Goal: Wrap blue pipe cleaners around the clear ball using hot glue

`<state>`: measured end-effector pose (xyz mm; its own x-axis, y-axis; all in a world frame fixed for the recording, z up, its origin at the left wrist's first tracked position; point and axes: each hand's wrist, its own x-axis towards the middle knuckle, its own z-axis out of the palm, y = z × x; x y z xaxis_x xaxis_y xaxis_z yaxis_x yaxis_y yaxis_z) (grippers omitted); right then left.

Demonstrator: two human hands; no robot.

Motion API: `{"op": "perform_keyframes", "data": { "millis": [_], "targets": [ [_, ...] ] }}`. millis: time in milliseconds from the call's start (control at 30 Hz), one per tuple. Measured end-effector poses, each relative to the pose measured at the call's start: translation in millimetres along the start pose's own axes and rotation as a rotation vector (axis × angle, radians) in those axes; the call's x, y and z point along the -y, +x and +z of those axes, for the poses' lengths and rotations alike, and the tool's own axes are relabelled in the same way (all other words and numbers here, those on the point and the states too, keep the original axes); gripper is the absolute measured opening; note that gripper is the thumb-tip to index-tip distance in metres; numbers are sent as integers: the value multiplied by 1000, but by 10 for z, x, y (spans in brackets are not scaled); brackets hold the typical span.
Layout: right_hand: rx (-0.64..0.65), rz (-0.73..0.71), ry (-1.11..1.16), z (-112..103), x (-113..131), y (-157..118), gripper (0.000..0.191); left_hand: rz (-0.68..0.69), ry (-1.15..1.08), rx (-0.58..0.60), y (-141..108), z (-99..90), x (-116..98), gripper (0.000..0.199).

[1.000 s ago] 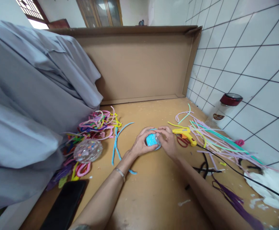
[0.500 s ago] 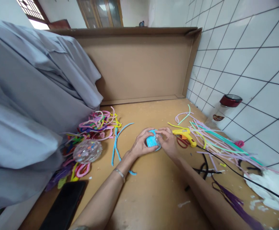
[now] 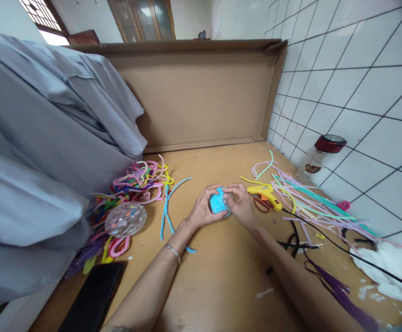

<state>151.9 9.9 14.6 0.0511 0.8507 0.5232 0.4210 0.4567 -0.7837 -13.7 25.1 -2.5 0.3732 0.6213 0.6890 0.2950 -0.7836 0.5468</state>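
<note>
Mid-table, a small rounded piece (image 3: 217, 203) wound in rows of light blue pipe cleaner sits between my two hands. My left hand (image 3: 203, 207) curls round its left side, thumb below and fingers above. The fingers of my right hand (image 3: 239, 203) are bent in and pinch at its right side, where some clear material shows. What lies under the right fingertips is hidden. Several loose blue pipe cleaners (image 3: 167, 212) lie to the left of my left hand. Just right of my right hand are a yellow glue gun (image 3: 268, 195) and red-handled scissors (image 3: 262, 204).
On the left lie a heap of coloured pipe cleaners (image 3: 142, 180), a clear ball with coloured bits (image 3: 126, 219) and a black phone (image 3: 92, 295). Along the tiled wall are straight pipe cleaners (image 3: 311, 203), a jar (image 3: 322, 157) and the glue gun's cord (image 3: 346, 251). A cardboard panel (image 3: 201, 97) stands behind.
The view has shifted very slightly. Both hands keep nearly the same hold on the blue-wound piece, which is tilted a little differently.
</note>
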Motion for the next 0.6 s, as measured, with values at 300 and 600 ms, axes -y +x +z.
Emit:
{"op": "perform_keyframes", "data": {
  "millis": [300,600],
  "targets": [
    [67,12,97,-40,25,2,22,-6,43,68,18,-49,-11,56],
    [132,125,244,-42,-6,29,21,-23,16,60,19,-35,22,53]
  ]
}}
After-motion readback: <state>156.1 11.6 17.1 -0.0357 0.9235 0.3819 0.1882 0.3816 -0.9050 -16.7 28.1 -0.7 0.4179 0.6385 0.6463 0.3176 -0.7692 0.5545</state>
